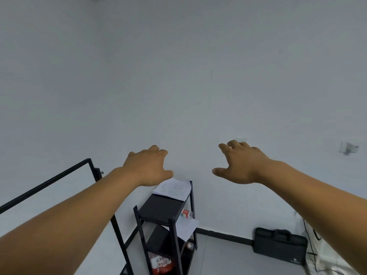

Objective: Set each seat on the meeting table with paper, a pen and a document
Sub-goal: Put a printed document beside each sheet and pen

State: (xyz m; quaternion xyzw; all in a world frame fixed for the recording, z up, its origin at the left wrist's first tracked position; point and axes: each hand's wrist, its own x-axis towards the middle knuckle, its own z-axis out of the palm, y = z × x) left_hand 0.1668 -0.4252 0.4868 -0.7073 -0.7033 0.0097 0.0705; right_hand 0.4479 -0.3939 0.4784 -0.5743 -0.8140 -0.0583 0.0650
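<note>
Both hands raised toward the wall, empty: left hand (148, 165) and right hand (241, 162) with fingers spread, loosely bent, holding nothing. Printed sheets (173, 189) lie at the far end of the black shelf unit (158, 208) top, below the hands; more loose paper (187, 225) one tier down. No pens, meeting table or seats in view. Judgement: supplies not yet collected, every seat left to set

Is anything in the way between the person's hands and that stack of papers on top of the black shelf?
Nothing visible blocks them. The left hand and right hand are both held out open and holding nothing, above the stack of papers lying on the top of the black shelf. The meeting table is out of view.
</note>
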